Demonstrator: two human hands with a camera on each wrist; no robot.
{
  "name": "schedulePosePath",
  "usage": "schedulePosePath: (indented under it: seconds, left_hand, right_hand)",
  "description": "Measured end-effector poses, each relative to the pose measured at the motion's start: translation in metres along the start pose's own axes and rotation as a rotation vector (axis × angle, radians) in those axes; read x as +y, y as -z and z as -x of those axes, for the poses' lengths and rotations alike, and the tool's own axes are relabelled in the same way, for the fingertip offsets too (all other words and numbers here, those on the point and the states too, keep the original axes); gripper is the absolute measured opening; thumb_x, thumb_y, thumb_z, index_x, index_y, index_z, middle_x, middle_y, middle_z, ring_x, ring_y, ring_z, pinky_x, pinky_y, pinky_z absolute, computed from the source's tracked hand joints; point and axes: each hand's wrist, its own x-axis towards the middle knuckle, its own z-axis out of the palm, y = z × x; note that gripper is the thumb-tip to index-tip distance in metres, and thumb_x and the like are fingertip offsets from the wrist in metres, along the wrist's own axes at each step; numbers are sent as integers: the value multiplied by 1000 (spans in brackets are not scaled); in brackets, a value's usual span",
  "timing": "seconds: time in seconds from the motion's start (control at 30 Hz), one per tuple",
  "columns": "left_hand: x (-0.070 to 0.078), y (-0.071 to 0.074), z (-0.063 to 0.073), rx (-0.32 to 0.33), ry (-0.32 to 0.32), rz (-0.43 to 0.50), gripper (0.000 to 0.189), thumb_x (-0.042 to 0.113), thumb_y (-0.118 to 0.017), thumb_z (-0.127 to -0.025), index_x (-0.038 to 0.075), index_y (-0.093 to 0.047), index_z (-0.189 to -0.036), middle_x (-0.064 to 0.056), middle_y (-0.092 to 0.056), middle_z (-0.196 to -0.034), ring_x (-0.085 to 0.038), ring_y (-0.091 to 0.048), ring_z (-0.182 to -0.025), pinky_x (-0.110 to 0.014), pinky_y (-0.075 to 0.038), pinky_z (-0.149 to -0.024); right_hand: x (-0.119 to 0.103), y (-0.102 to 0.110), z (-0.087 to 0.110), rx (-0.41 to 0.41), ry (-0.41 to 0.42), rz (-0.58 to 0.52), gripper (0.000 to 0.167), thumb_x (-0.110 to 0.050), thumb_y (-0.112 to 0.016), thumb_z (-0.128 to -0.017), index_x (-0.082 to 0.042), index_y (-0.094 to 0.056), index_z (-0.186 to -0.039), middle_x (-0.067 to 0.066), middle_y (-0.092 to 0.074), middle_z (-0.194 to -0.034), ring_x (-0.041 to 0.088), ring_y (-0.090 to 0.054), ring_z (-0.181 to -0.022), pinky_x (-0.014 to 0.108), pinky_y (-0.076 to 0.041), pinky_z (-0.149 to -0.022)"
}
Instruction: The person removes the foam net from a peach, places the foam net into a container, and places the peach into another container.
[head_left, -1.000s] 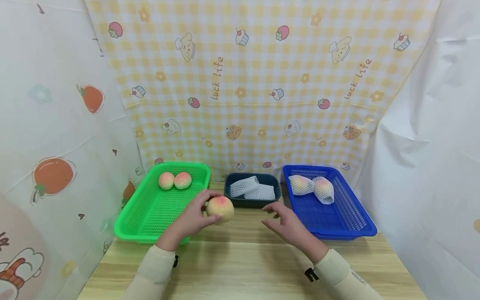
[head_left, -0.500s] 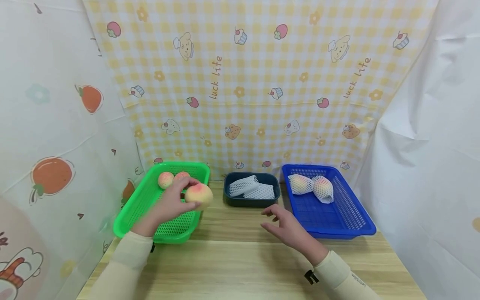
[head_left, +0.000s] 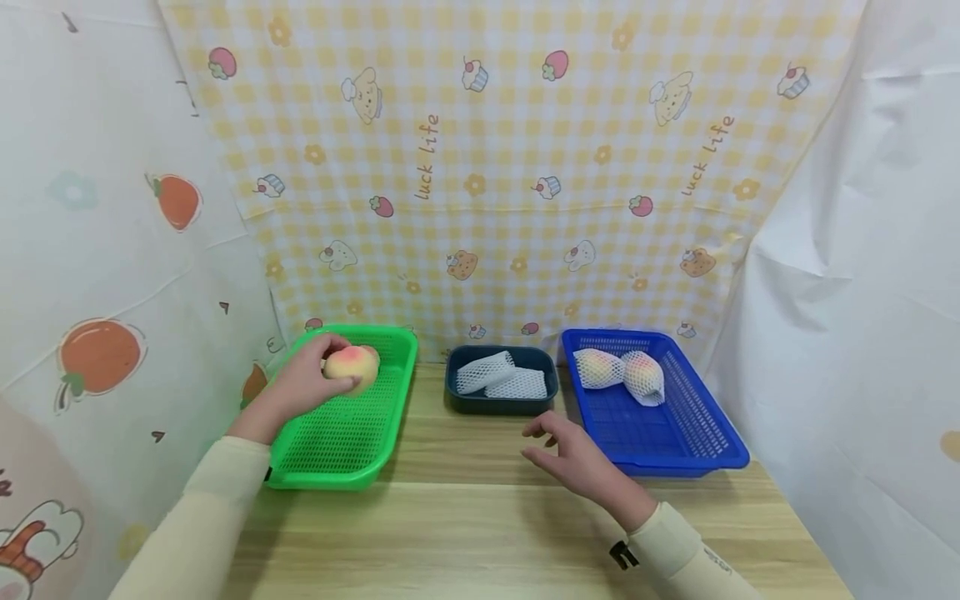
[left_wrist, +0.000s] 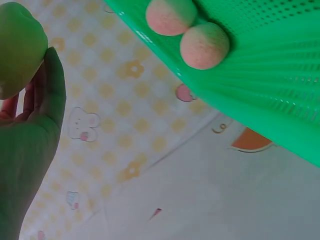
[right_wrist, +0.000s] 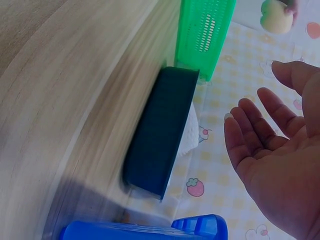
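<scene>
the left hand (head_left: pixel 302 385), gripping a peach (head_left: pixel 354 367), is passing leftward from beside the dark bin (head_left: pixel 501 407) to over the far part of the green basket (head_left: pixel 396 421), apparently shifting the work there, while the empty right hand (head_left: pixel 574 458) is hovering loosely spread.

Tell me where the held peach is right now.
In the head view, the held peach is left of centre, gripped by the left hand and raised over the green basket, with the dark box off to its right.
</scene>
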Motion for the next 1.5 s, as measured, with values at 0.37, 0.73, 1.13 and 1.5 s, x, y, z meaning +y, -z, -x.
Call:
schedulePosePath:
  seconds: [0.37, 0.73, 1.13, 1.5]
  left_hand:
    - [-36, 21, -17, 81, 145, -84, 67, 41, -82, -99, -3, -52, -141, -26, -58, -144, -40, -61, -114, -46, -51, -87]
    - [-54, 41, -37, 86, 186, -155, 72, 47, -81, -99, -7, -51, -136, -29, -61, -138, -40, -61, -108, -46, -51, -85]
    - [-61, 53, -48, 50, 200, -202, 68, 47, -77, -102, -2, -51, -141, -29, -59, -133, -42, -62, -109, -48, -52, -83]
    - [-82, 37, -59, -22, 226, -253, 72, 39, -76, -100, -6, -50, -149, -34, -55, -146, -47, -59, -120, -59, -51, -97]
  right_hand:
    - [0, 2, 0, -18, -10, 5, 19, -16, -79, -105, -13, -71, -123, 4, -72, -121, 18, -67, -108, 40, -60, -91]
    - [0, 4, 2, -22, -10, 10, 16, -20, -78, -106, -16, -72, -120, 9, -73, -120, 21, -68, -107, 38, -60, -90]
    - [2, 0, 4, -30, -40, -23, 15, -15, -77, -106, -18, -72, -120, 3, -73, -119, 30, -70, -109, 37, -59, -91]
    - [5, -2, 9, -44, -62, -25, 16, -22, -77, -107, -17, -72, -120, 1, -71, -120, 13, -65, -108, 39, -59, -93]
